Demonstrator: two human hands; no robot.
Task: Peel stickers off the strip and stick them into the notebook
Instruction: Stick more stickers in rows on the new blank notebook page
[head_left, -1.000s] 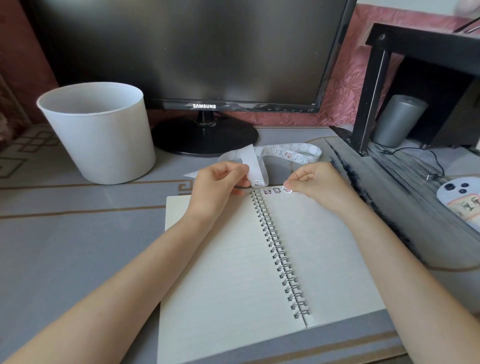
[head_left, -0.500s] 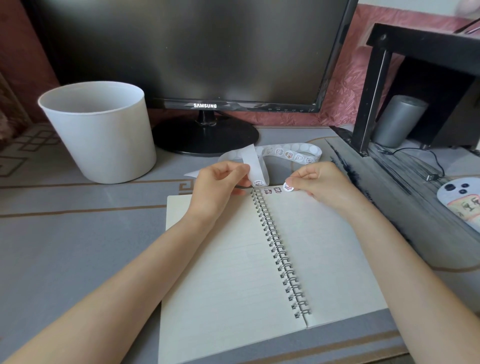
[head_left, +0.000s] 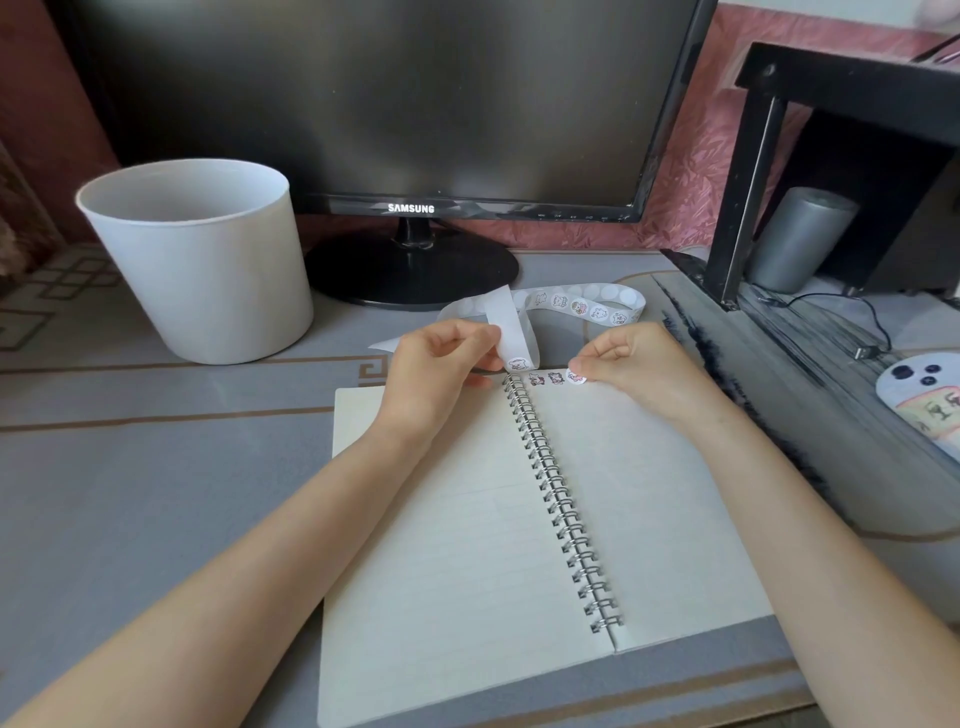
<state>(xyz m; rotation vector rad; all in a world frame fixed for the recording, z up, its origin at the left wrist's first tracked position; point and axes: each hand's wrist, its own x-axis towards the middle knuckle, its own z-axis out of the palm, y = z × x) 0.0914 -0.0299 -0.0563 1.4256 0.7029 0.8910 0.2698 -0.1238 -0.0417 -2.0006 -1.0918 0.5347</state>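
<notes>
white sticker strip (head_left: 576, 304) loops behind open notebook (head_left: 519, 519) — pages lined.

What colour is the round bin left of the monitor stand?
The bin is plain white, no pattern; the head view shows it fully.

Beyond the left hand (head_left: 436, 364) stand a white bin (head_left: 208, 260) and the monitor foot (head_left: 415, 270), w/ the sticker strip (head_left: 582, 304) looped in front. Beyond-right of the right hand (head_left: 639, 364) a black shelf leg (head_left: 740, 208) blocks. Toward the person, the flat notebook (head_left: 457, 519) pages leave room.
</notes>
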